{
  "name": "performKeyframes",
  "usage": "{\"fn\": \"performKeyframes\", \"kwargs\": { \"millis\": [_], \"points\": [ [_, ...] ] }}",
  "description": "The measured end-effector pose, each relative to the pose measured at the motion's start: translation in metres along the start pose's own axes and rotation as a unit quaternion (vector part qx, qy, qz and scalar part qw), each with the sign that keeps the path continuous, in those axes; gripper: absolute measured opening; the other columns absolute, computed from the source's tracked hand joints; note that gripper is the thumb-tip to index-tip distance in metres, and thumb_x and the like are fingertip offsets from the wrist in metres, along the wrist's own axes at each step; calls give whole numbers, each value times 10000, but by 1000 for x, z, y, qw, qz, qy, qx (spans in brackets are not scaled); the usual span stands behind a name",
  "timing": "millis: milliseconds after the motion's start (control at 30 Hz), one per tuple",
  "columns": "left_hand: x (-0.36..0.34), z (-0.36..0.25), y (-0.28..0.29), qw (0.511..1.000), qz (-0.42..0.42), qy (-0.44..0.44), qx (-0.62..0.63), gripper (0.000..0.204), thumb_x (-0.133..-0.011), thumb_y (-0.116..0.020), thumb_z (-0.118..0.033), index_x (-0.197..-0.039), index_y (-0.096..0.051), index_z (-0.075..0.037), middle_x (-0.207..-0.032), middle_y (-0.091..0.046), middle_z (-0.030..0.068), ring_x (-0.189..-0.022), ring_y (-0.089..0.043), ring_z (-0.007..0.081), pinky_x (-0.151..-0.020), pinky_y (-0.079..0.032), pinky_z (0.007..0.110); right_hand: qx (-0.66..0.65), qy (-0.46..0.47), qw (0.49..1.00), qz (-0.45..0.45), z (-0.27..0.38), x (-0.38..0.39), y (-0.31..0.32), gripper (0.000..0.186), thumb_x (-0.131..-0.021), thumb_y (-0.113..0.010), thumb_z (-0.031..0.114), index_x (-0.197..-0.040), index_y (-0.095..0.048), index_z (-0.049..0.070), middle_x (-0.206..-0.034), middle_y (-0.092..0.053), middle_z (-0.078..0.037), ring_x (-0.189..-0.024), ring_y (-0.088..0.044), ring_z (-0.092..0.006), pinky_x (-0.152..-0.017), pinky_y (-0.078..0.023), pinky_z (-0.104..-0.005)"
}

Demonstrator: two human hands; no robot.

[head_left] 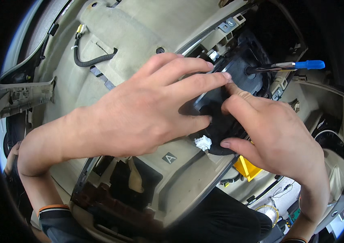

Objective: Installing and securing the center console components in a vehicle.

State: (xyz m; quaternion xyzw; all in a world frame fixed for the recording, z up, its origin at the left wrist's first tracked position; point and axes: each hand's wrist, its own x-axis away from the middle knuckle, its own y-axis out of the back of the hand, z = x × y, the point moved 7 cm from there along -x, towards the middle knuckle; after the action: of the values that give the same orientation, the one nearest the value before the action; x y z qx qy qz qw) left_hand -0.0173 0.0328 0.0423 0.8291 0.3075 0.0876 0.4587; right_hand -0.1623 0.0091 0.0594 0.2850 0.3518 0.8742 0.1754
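Note:
A black console panel (220, 97) lies beneath both of my hands, among beige car interior trim. My left hand (151, 105) reaches in from the left, fingers spread and open, with index fingertip and thumb at the panel. From the right comes my right hand (271, 129), its index finger bent and meeting the left index fingertip. Its thumb stands well apart, on the black part's lower edge; the other fingers are partly hidden. A crumpled white piece (203, 143) sits beside that edge. A blue-handled screwdriver-like tool (309, 65) rests across the panel's far right.
A dark corrugated wire harness (95, 60) with a yellow connector rises from the beige carpet (127, 32). Light metal brackets (228, 25) stand by the panel. A yellow part (247, 168) lies under my right hand. A trim piece (26, 97) juts in at left.

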Motion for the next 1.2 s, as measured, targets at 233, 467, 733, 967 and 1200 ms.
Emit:
{"fn": "performKeyframes", "kwargs": {
  "millis": [233, 467, 733, 967, 1200],
  "points": [
    [-6, -2, 3, 999, -32, -1, -28, 327, -729, -719, -150, -1055, -751, -159, -1524, -477, 170, -1353, -478, 365, -1049, -420, 458, 15, -40, 999, 16, -11, 17, 1, 437, -780, -858, 301, -996, -591, 30, -1443, -525, -262, -1028, -646, -461, -836, -554, -449],
    [-6, 10, 10, 999, -16, 4, -34, 163, -816, -712, -164, -976, -707, -135, -1471, -533, 182, -1258, -558, 368, -1016, -454, 451, -3, -38, 999, -13, -6, 26, -3, 524, -765, -870, 391, -1064, -620, 41, -1423, -530, -243, -1153, -614, -464, -927, -535, -458],
    [-11, 24, 13, 997, -63, 24, 41, 338, -713, -735, 23, -1010, -683, -131, -1403, -611, 181, -1053, -671, 348, -844, -560, 388, 49, -1, 996, -70, 3, 38, -10, 608, -693, -897, 391, -1124, -631, 55, -1261, -610, -179, -1048, -647, -385, -854, -545, -443],
    [-19, 27, 22, 991, -64, 42, 108, 392, -680, -687, 94, -1019, -680, -103, -1415, -601, 208, -1067, -691, 358, -844, -576, 406, 22, 14, 990, -140, 7, 45, 0, 624, -684, -902, 420, -1122, -642, 59, -1116, -620, -133, -907, -663, -319, -772, -547, -391],
    [-25, 32, 41, 967, -142, -40, 207, 519, -852, -738, -24, -1343, -571, -33, -1482, -541, 213, -1258, -622, 310, -1056, -512, 443, 42, 44, 967, -246, 16, 58, 29, 668, -699, -885, 520, -1105, -661, 39, -1039, -614, -143, -918, -639, -273, -755, -526, -373]
  ]
}}
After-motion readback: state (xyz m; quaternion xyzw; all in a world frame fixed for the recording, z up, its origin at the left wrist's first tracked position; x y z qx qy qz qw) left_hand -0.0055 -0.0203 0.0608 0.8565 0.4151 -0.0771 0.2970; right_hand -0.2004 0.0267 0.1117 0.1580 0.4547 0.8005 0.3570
